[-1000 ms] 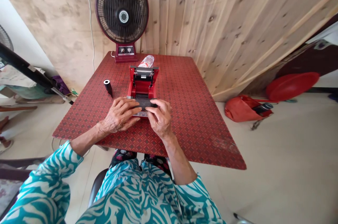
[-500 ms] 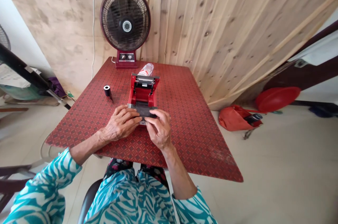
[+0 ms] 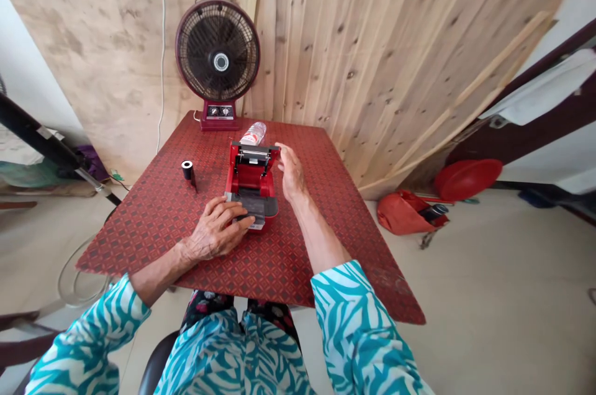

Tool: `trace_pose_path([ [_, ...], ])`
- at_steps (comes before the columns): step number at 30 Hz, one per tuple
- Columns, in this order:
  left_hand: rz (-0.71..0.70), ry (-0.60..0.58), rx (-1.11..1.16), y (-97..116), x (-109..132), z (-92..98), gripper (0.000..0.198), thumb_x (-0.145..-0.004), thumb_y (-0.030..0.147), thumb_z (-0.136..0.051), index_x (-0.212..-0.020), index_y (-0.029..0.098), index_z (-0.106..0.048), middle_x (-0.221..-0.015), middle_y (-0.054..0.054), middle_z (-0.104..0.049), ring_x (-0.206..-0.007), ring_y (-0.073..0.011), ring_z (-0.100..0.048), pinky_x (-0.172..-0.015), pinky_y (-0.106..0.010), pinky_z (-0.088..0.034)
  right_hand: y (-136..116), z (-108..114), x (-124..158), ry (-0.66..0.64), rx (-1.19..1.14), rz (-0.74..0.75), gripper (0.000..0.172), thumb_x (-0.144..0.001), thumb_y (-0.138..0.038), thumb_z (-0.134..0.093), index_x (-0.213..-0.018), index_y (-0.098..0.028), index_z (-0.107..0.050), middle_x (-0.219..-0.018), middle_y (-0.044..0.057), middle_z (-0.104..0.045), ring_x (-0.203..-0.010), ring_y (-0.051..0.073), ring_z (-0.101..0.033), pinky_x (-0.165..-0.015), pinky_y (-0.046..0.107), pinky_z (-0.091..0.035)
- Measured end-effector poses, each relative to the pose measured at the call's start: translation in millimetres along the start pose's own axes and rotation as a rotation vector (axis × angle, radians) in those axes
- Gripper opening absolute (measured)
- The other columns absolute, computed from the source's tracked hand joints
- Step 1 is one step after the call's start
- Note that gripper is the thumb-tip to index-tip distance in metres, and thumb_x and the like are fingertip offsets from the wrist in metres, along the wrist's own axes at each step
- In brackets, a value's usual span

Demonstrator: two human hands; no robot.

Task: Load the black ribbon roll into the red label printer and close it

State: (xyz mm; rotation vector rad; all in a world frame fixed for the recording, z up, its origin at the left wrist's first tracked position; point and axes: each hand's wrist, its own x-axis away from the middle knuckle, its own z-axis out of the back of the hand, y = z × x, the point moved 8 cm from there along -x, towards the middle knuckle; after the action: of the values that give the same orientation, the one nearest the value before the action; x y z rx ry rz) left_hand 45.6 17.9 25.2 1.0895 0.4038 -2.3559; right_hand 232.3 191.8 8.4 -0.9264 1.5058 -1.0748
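Note:
A small red machine [image 3: 249,174], possibly a compact printer, stands open on the table, with a metal roller bar at its far end. A dark grey flap [image 3: 251,205] lies across its near end. My left hand [image 3: 216,228] rests over that flap, fingers pressing on it from the left. My right hand [image 3: 291,172] is raised beside the far right corner of the machine, fingers extended, holding nothing. A black roll with a white core [image 3: 187,169] stands to the left, and a clear plastic bottle [image 3: 254,133] lies behind the machine.
The table has a red patterned top [image 3: 326,246] and stands against a wooden plank wall [image 3: 372,59]. A maroon fan [image 3: 218,63] stands at its far edge. On the floor to the right lie a red bag [image 3: 403,213] and a red basin [image 3: 468,179].
My right hand has let go of the dark flap and moved away to the far right corner of the machine. My left hand stays on the flap. The view has tilted upward.

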Motion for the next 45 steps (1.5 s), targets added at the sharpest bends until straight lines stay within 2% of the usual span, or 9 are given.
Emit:
trace_pose_path([
  [7,-0.005,0.015,0.014,0,-2,1.9,0.04,-0.085,0.016,-0.064,-0.123,0.025,-0.062,-0.107,-0.005,-0.072,-0.11,-0.0208,-0.064,-0.109,-0.044,-0.039,-13,11,50,0.038,0.052,0.059,0.032,-0.079,-0.054,-0.063,-0.075,-0.023,-0.069,-0.101,0.004,-0.071,-0.104,0.02,-0.062,-0.1,0.038,-0.048],
  [10,-0.007,0.025,0.013,0,-2,1.9,0.038,-0.085,0.016,-0.065,-0.121,0.024,-0.063,-0.107,-0.006,-0.072,-0.11,-0.0209,-0.064,-0.109,-0.043,-0.039,-2,11,66,0.07,-0.004,-0.003,0.023,-0.071,-0.042,-0.068,-0.084,-0.023,-0.069,-0.105,0.004,-0.069,-0.104,0.02,-0.062,-0.101,0.04,-0.048],
  [17,0.034,-0.022,0.104,-7,-2,5.2,0.033,-0.09,0.028,-0.062,-0.122,0.026,-0.064,-0.105,-0.005,-0.074,-0.109,-0.0224,-0.064,-0.111,-0.047,-0.037,22,0,72,0.029,-0.141,-0.126,0.044,-0.067,-0.028,-0.063,-0.111,-0.025,-0.063,-0.118,0.003,-0.069,-0.11,0.019,-0.063,-0.105,0.044,-0.049],
  [19,0.165,0.01,0.197,-24,-6,6.2,0.03,-0.094,0.034,-0.054,-0.12,0.023,-0.065,-0.105,-0.007,-0.073,-0.108,-0.0228,-0.064,-0.11,-0.049,-0.037,22,-1,70,0.011,-0.146,-0.109,0.045,-0.068,-0.029,-0.062,-0.113,-0.026,-0.062,-0.119,0.003,-0.069,-0.113,0.019,-0.062,-0.104,0.043,-0.049],
  [22,0.591,0.141,0.402,-76,-2,-4.0,0.037,-0.098,0.041,-0.048,-0.126,0.02,-0.061,-0.12,-0.011,-0.068,-0.114,-0.0227,-0.061,-0.103,-0.045,-0.045,23,-3,69,-0.01,-0.149,-0.095,0.044,-0.07,-0.03,-0.061,-0.114,-0.026,-0.062,-0.12,0.004,-0.069,-0.114,0.02,-0.062,-0.104,0.044,-0.05],
  [27,1.076,0.106,0.885,-130,19,-63.0,0.057,-0.081,0.044,-0.063,-0.131,0.016,-0.056,-0.117,-0.013,-0.069,-0.1,-0.024,-0.067,-0.086,-0.04,-0.053,25,-3,70,0.014,-0.166,-0.106,0.046,-0.069,-0.03,-0.061,-0.115,-0.025,-0.062,-0.119,0.005,-0.07,-0.112,0.021,-0.063,-0.102,0.044,-0.051],
  [34,1.156,0.094,1.115,-135,31,-79.2,0.061,-0.07,0.03,-0.066,-0.129,0.019,-0.058,-0.114,-0.008,-0.069,-0.09,-0.0189,-0.068,-0.079,-0.033,-0.054,26,-4,73,0.003,-0.226,-0.171,0.049,-0.067,-0.029,-0.062,-0.116,-0.026,-0.06,-0.126,0.005,-0.067,-0.119,0.021,-0.061,-0.11,0.047,-0.046],
  [40,1.13,0.077,1.174,-128,28,-80.8,0.066,-0.07,0.027,-0.066,-0.134,0.019,-0.054,-0.125,-0.01,-0.066,-0.109,-0.0237,-0.065,-0.091,-0.039,-0.053,28,-2,78,-0.01,-0.237,-0.144,0.048,-0.07,-0.028,-0.062,-0.118,-0.028,-0.06,-0.127,0.004,-0.067,-0.118,0.02,-0.06,-0.107,0.044,-0.048],
  [45,1.265,0.143,1.313,-119,26,-83.1,0.073,-0.062,0.022,-0.071,-0.133,0.019,-0.055,-0.127,-0.008,-0.065,-0.118,-0.0256,-0.06,-0.098,-0.037,-0.048,29,0,79,0.004,-0.251,-0.132,0.047,-0.07,-0.027,-0.064,-0.117,-0.029,-0.062,-0.124,0.002,-0.067,-0.117,0.02,-0.06,-0.106,0.042,-0.047],
])
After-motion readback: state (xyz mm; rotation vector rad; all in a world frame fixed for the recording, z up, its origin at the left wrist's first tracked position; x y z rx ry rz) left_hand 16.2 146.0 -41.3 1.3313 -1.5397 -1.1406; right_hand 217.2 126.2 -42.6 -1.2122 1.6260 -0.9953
